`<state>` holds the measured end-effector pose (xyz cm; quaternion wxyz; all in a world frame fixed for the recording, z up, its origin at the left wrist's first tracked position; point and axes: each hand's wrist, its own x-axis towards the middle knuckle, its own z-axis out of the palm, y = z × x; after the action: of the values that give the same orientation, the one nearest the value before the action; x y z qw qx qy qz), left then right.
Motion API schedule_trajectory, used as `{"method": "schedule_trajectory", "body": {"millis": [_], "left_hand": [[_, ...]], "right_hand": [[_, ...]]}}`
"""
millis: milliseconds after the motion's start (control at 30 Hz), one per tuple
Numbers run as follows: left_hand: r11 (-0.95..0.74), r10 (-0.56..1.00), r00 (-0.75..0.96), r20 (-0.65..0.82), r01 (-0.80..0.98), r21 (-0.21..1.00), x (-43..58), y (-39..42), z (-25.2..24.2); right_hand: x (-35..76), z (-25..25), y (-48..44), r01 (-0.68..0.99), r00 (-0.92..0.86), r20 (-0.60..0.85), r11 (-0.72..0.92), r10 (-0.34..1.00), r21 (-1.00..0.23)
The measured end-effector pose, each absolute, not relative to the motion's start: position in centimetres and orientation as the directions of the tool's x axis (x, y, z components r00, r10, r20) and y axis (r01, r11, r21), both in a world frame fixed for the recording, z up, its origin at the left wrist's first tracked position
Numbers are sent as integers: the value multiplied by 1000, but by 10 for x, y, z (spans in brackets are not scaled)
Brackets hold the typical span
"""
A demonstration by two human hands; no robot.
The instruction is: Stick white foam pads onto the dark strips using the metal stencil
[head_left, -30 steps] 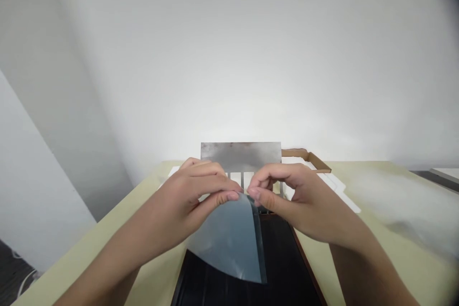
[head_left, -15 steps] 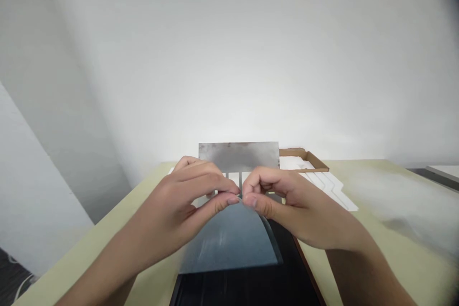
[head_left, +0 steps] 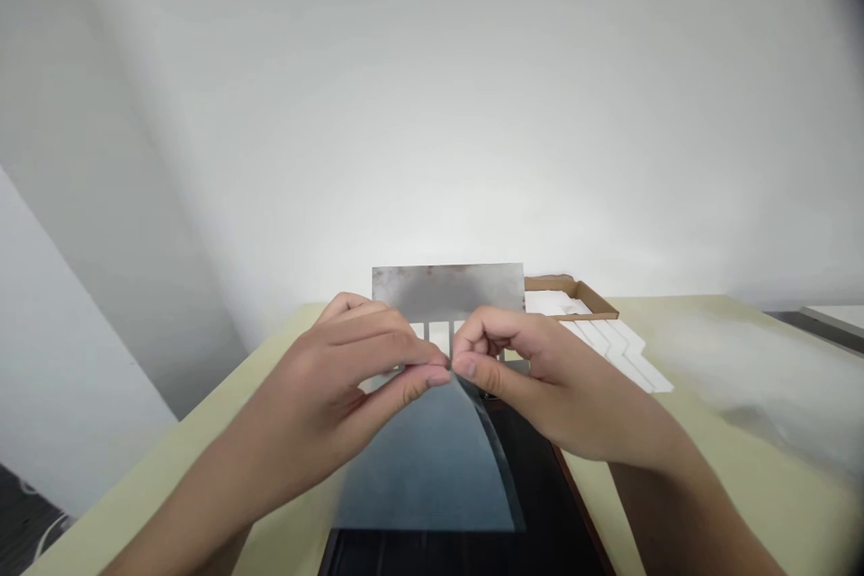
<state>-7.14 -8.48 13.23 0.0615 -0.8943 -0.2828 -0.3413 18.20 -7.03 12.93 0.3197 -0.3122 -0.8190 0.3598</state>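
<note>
A thin, see-through bluish film sheet (head_left: 432, 468) hangs from my fingers, bowed over a black panel (head_left: 553, 513) with a reddish-brown edge. My left hand (head_left: 378, 360) pinches the sheet's upper edge between thumb and fingertips. Beside it, almost touching, my right hand (head_left: 519, 369) is closed in a pinch at the same spot, thumb against a curled index finger. A second layer seems to show along the sheet's right edge. Behind my hands stands a grey metal plate (head_left: 449, 288) with rectangular openings in its lower part.
At the back right sits an open cardboard box (head_left: 594, 301) with white material inside. White angled strips (head_left: 625, 351) lie in front of it on the pale yellow table (head_left: 270, 414). A cloudy clear plastic sheet (head_left: 776, 396) spreads over the right side. A white wall rises behind.
The film sheet's lower edge has come down and nearer to me, and its right edge shows more of a second layer. Both hands keep their pinch with barely any shift.
</note>
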Motion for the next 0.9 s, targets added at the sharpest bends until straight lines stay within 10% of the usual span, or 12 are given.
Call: {"method": "schedule_trajectory", "body": {"millis": [900], "left_hand": [[-876,297,640,708,479,-65,-69,-84,124]], "right_hand": [[182,133,-72,323,-585,288,543,759,-775]]}}
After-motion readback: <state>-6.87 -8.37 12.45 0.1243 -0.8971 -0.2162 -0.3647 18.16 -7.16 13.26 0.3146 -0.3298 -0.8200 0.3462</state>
